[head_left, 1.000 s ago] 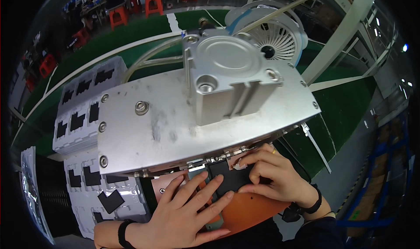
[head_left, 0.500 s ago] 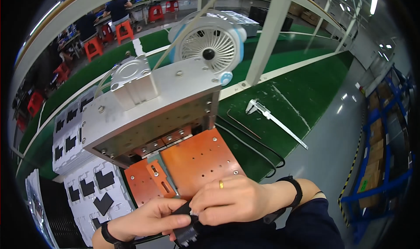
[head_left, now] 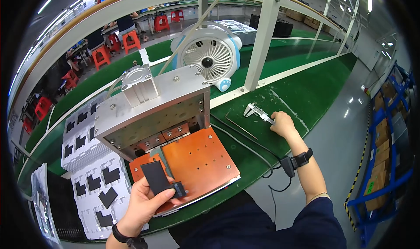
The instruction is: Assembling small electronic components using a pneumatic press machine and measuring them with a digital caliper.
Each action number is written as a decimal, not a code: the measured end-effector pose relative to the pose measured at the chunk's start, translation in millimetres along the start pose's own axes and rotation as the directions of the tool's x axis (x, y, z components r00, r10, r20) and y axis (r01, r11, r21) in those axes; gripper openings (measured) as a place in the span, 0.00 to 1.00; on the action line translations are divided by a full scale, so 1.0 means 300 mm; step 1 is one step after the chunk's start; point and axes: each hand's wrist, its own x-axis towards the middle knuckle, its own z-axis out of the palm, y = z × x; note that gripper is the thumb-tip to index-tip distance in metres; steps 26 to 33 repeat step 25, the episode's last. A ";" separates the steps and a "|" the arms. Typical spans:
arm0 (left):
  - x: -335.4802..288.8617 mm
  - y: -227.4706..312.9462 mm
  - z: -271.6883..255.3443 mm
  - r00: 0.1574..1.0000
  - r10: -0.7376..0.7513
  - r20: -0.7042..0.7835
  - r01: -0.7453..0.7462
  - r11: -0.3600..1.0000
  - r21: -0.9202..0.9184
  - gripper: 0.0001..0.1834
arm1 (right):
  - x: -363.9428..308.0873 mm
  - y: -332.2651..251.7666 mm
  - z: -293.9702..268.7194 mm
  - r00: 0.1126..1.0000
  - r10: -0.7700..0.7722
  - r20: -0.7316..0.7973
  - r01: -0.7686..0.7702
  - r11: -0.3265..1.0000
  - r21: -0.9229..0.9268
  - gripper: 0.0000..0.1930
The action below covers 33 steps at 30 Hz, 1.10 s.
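Note:
My left hand (head_left: 148,198) is closed on a flat black L-shaped piece (head_left: 155,178), thumb on its face, and holds it over the front left of the orange plate (head_left: 203,155). Out to the right, my right hand (head_left: 282,123) has its fingers closed on the beam of a silver caliper (head_left: 258,112), which lies on the green bench. Behind the orange plate stands a metal press fixture (head_left: 151,104) with an air cylinder (head_left: 139,88) on top. To the left of the fixture, a white tray (head_left: 89,201) carries several similar black pieces.
A hex key (head_left: 240,126) and dark cables (head_left: 251,151) lie between fixture and caliper. A white and blue fan (head_left: 209,61) stands behind the fixture, beside a pale upright post (head_left: 262,43). More stacked trays (head_left: 83,155) sit at the left. Blue shelving (head_left: 380,192) is at the far right.
My hands, together at the black piece before, are now apart. The right hand has gone out to the caliper; the left has raised the piece over the orange plate. The view has shifted slightly.

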 end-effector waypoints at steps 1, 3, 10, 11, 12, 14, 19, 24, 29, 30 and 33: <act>-0.004 -0.002 0.015 1.000 0.020 -0.016 -0.020 1.000 0.021 0.13 | 0.025 -0.015 -0.010 0.998 0.028 0.054 -0.025 0.999 -0.047 0.20; -0.003 0.000 0.035 0.998 0.000 -0.060 0.003 0.999 0.051 0.13 | 0.049 -0.006 0.003 0.995 0.052 0.084 -0.044 0.995 -0.093 0.19; 0.029 -0.001 0.015 1.000 0.010 -0.010 -0.010 0.999 0.042 0.11 | -0.091 0.048 -0.072 0.989 0.036 -0.146 0.032 0.900 0.434 0.17; 0.034 -0.003 0.014 1.000 -0.010 -0.013 0.010 0.999 0.045 0.11 | -0.137 -0.002 -0.100 0.976 0.021 -0.216 0.079 0.890 0.448 0.19; 0.029 -0.003 0.013 1.000 -0.012 -0.013 0.013 0.999 0.044 0.11 | -0.176 -0.060 -0.141 0.985 0.021 -0.171 0.075 0.841 0.536 0.21; 0.028 0.006 0.016 1.000 -0.021 0.000 0.021 0.999 0.040 0.11 | -0.254 -0.152 -0.194 0.983 -0.055 -0.177 0.174 0.606 0.777 0.18; 0.025 0.021 0.010 0.995 -0.100 -0.007 0.100 0.994 0.039 0.10 | -0.388 -0.437 -0.274 0.898 -0.336 -0.283 0.429 0.528 0.733 0.16; 0.021 0.030 0.019 0.994 -0.108 0.007 0.108 0.992 0.059 0.10 | -0.393 -0.525 -0.271 0.710 -0.485 -0.510 0.703 0.510 0.495 0.18; 0.021 0.030 0.020 0.993 -0.113 0.014 0.112 0.992 0.059 0.11 | -0.388 -0.528 -0.260 0.690 -0.500 -0.524 0.724 0.505 0.470 0.18; 0.021 0.030 0.020 0.993 -0.113 0.014 0.112 0.992 0.059 0.11 | -0.388 -0.528 -0.260 0.690 -0.500 -0.524 0.724 0.505 0.470 0.18; 0.021 0.030 0.020 0.993 -0.113 0.014 0.112 0.992 0.059 0.11 | -0.388 -0.528 -0.260 0.690 -0.500 -0.524 0.724 0.505 0.470 0.18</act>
